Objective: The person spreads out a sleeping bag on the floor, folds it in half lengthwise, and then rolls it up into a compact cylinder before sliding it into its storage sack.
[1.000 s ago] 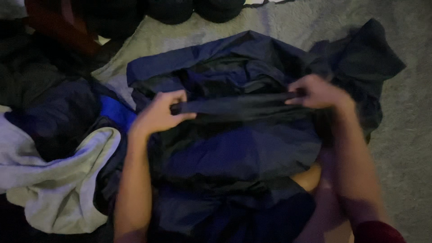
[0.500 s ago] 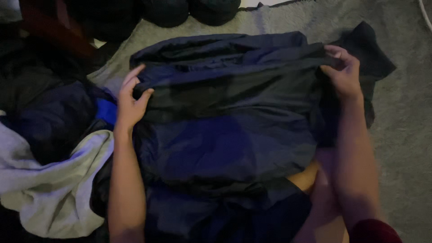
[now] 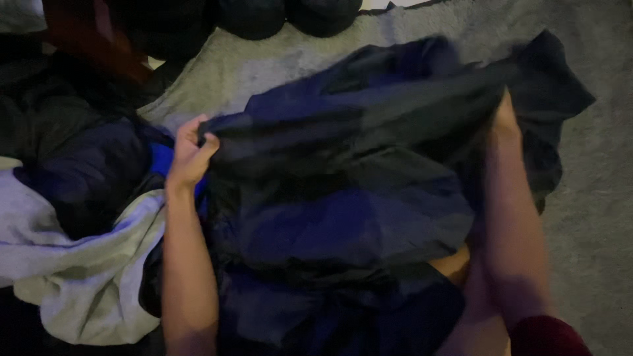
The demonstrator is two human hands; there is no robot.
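A grey carpet (image 3: 606,217) covers the floor to the right and far side. At the near left lies a pale grey garment (image 3: 72,277), touching a heap of dark clothes (image 3: 79,165) just beyond it. A bright blue patch (image 3: 161,160) shows beside that heap. Two dark rounded shapes (image 3: 290,13) sit at the far edge, near a reddish-brown wooden piece (image 3: 92,39) far left.

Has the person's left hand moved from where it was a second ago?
Yes. The left hand, gripping the dark garment, has swung outward toward the grey-white cloth and the clothes pile.
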